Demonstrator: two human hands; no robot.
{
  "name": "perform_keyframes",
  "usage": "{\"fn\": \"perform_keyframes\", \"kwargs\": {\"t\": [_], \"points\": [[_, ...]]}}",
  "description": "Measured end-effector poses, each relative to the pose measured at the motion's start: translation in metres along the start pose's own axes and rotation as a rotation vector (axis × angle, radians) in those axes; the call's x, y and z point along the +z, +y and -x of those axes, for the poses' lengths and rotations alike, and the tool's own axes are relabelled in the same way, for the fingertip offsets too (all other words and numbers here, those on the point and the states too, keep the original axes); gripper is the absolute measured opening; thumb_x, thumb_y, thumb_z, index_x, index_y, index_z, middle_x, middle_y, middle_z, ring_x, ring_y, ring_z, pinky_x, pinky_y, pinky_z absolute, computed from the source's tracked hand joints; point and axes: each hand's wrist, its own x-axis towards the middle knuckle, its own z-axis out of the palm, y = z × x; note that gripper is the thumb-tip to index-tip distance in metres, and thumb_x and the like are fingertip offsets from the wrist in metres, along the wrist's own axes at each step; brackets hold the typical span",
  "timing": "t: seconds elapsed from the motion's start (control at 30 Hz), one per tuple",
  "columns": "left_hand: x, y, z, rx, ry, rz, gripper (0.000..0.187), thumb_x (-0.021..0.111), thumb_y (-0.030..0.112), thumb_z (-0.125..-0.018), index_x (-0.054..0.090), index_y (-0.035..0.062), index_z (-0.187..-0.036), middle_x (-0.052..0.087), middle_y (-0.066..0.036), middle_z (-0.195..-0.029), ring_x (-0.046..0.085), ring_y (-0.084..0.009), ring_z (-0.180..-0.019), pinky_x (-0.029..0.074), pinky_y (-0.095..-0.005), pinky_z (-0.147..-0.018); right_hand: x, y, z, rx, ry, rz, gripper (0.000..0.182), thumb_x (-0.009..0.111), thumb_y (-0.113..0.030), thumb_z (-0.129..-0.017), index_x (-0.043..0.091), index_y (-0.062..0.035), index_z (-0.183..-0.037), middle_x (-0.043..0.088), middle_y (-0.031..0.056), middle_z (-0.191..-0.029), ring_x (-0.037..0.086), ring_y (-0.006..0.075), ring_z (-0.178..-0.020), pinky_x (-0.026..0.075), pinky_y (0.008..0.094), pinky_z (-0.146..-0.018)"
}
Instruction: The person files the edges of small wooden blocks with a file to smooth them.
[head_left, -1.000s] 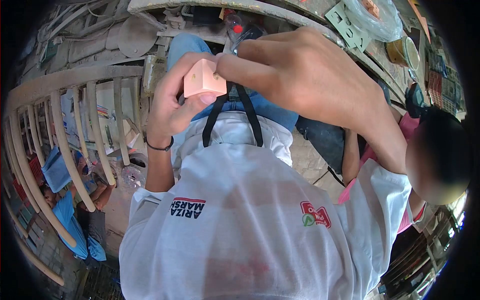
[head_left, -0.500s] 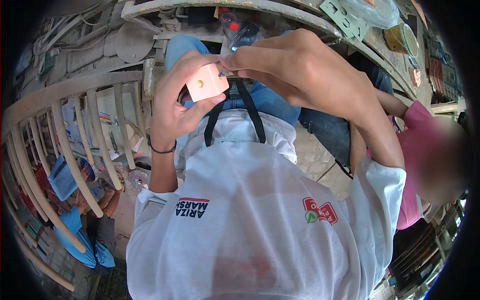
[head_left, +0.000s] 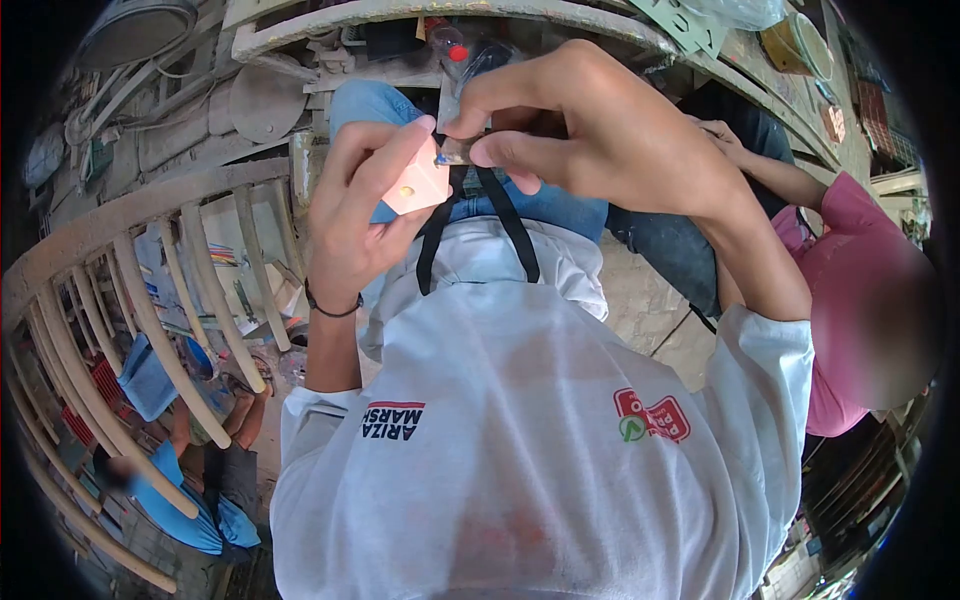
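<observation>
Reporter: What is in hand?

Photographer: A pale pink block (head_left: pixel 425 182), pinched by the digits of the left hand (head_left: pixel 352 205) above a seated worker's lap in a cluttered workshop. The right hand (head_left: pixel 625 150) pinches a slim blue-tipped tool (head_left: pixel 456 157) between thumb and forefinger, its tip at the block's side face.

Reporter: What could go wrong?

Photographer: Both hands appear unsupported in the air, so a wobble in either could send the tip skidding across the smooth face. A loose pinch might let the block turn or drop past the black straps (head_left: pixel 431 240). If the tip carries colour, a slip could smear it.

Reporter: What can't we see?

Photographer: Whether tip and block actually touch. Fingers cover the block's far faces, and the right hand hides the tool's rear end. At left, wooden slats (head_left: pixel 175 350) partly screen a person in blue (head_left: pixel 165 490); dark edges crop the surroundings.
</observation>
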Motion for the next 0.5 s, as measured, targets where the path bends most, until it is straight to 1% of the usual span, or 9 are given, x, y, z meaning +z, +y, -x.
{"fn": "perform_keyframes", "kwargs": {"t": [0.07,0.1,0.17,0.2,0.27,0.37,0.4,0.47,0.5], "points": [[0.000,-0.001,0.000,0.012,-0.011,-0.007,0.057,0.073,-0.002,-0.064,0.055,0.0030,-0.118,0.057,-0.014,-0.096,0.056,-0.0242,-0.083,0.046,-0.0310,-0.069,-0.001,-0.002,0.000,0.195,-0.060,-0.153,0.010,0.060,-0.002,-0.083,0.062,0.0028,-0.092,0.056,0.0045,-0.060,0.048,0.0087,-0.050,0.039,0.0254,-0.047],[0.000,-0.001,0.000,0.029,-0.010,-0.044,0.057,0.074,-0.002,-0.064,0.055,0.0031,-0.119,0.057,-0.014,-0.098,0.056,-0.0243,-0.085,0.047,-0.0313,-0.069,-0.002,-0.005,-0.001,0.196,-0.053,-0.152,0.010,0.060,-0.002,-0.083,0.062,0.0028,-0.092,0.056,0.0045,-0.060,0.048,0.0087,-0.050,0.039,0.0254,-0.047],[-0.001,-0.002,0.001,0.049,-0.012,-0.080,0.058,0.074,-0.002,-0.065,0.055,0.0031,-0.119,0.057,-0.014,-0.099,0.056,-0.0244,-0.086,0.047,-0.0315,-0.070,-0.008,-0.013,-0.003,0.491,-0.143,-0.345,0.009,0.059,-0.004,-0.085,0.063,0.0023,-0.091,0.055,0.0031,-0.059,0.045,0.0053,-0.047,0.034,0.0224,-0.041],[-0.001,-0.003,0.002,0.043,-0.009,-0.110,0.057,0.074,-0.002,-0.065,0.055,0.0032,-0.119,0.057,-0.014,-0.100,0.056,-0.0245,-0.087,0.047,-0.0317,-0.071,-0.009,-0.015,-0.005,0.490,-0.140,-0.346,0.009,0.059,-0.004,-0.085,0.063,0.0023,-0.091,0.055,0.0031,-0.059,0.045,0.0053,-0.047,0.034,0.0224,-0.041],[-0.001,-0.003,0.001,0.039,-0.008,-0.141,0.057,0.074,-0.002,-0.066,0.055,0.0033,-0.119,0.057,-0.014,-0.102,0.056,-0.0246,-0.088,0.047,-0.0320,-0.072,-0.011,-0.018,-0.008,0.690,-0.176,-0.551,0.010,0.057,-0.005,-0.087,0.062,0.0020,-0.091,0.055,0.0023,-0.058,0.042,0.0043,-0.044,0.030,0.0214,-0.038],[0.001,-0.005,-0.001,0.058,0.069,-0.167,0.058,0.075,-0.002,-0.067,0.054,0.0037,-0.120,0.057,-0.015,-0.104,0.057,-0.0251,-0.091,0.048,-0.0323,-0.075,-0.011,-0.019,-0.005,0.611,-0.092,-0.573,0.011,0.058,-0.004,-0.086,0.062,0.0016,-0.094,0.056,0.0024,-0.061,0.046,0.0045,-0.050,0.033,0.0205,-0.041],[0.002,-0.006,0.000,0.013,0.100,-0.118,0.058,0.075,-0.002,-0.067,0.054,0.0032,-0.121,0.057,-0.016,-0.106,0.057,-0.0252,-0.093,0.048,-0.0324,-0.076,-0.008,-0.018,-0.003,0.609,-0.095,-0.572,0.011,0.058,-0.004,-0.086,0.062,0.0016,-0.094,0.056,0.0024,-0.061,0.046,0.0045,-0.050,0.033,0.0205,-0.041],[0.005,-0.007,0.003,-0.037,0.135,-0.071,0.058,0.075,-0.002,-0.067,0.053,0.0027,-0.121,0.057,-0.017,-0.109,0.057,-0.0253,-0.094,0.048,-0.0326,-0.077,0.002,-0.015,0.003,0.369,0.179,-0.388,0.015,0.059,-0.002,-0.084,0.061,0.0011,-0.099,0.058,0.0024,-0.067,0.051,0.0047,-0.057,0.037,0.0194,-0.048],[0.007,-0.007,0.004,-0.038,0.143,-0.023,0.057,0.075,0.000,-0.069,0.053,0.0016,-0.121,0.057,-0.017,-0.111,0.057,-0.0247,-0.096,0.048,-0.0326,-0.079,0.003,-0.013,0.004,0.368,0.174,-0.389,0.015,0.059,-0.002,-0.084,0.061,0.0011,-0.099,0.058,0.0024,-0.067,0.051,0.0047,-0.057,0.037,0.0194,-0.048]]}}
